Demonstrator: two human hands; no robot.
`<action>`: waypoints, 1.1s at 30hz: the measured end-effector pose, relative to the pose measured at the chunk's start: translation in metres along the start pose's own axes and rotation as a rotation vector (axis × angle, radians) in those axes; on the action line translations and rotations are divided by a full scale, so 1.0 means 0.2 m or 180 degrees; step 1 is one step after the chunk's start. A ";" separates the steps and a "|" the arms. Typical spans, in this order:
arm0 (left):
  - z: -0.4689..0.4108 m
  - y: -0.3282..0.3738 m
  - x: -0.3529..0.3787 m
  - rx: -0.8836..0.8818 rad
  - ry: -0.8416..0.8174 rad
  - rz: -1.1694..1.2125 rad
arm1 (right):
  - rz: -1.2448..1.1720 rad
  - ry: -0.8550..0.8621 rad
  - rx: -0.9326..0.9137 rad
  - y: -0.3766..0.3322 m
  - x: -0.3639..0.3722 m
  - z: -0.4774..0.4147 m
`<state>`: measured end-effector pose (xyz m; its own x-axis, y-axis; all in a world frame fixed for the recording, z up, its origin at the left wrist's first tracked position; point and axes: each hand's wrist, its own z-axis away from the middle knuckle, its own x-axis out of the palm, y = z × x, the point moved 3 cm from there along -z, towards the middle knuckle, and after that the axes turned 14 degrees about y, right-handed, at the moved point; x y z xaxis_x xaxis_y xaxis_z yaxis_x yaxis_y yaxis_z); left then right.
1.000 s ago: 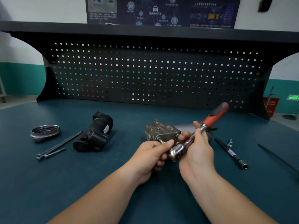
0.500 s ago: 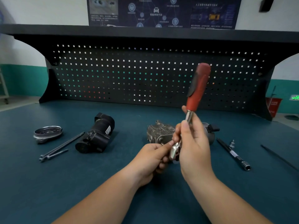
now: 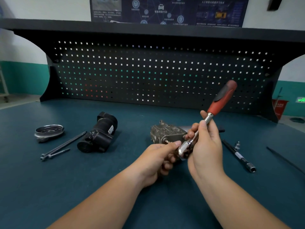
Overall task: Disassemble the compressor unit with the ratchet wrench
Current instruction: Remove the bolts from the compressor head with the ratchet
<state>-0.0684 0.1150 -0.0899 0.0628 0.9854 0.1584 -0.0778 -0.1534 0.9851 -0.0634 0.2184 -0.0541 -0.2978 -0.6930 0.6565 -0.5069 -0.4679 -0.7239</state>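
White label, blurred, on compressor part

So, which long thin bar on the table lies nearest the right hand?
The black extension bar with the silver socket end, just right of the right hand. The two long bolts lie far left; the thin rod lies farther right.

Both arms are bare: the left forearm fills the lower left of the frame, the right forearm the lower right. The left hand and right hand are bare too, fingers with short, plain nails.
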 end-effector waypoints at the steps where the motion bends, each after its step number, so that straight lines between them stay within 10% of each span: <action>1: 0.00 0.00 0.00 -0.0044 -0.0026 -0.0047 | -0.0054 0.0092 0.0094 0.00 -0.01 -0.01; 33: 0.00 0.00 -0.02 -0.0185 0.0102 0.0298 | 0.1547 -0.2195 -0.1889 -0.04 0.08 0.14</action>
<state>-0.0694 0.1114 -0.0896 0.0207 0.9689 0.2465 -0.1395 -0.2413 0.9604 -0.0409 0.1949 -0.0433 -0.1434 -0.9865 -0.0789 -0.8291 0.1633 -0.5348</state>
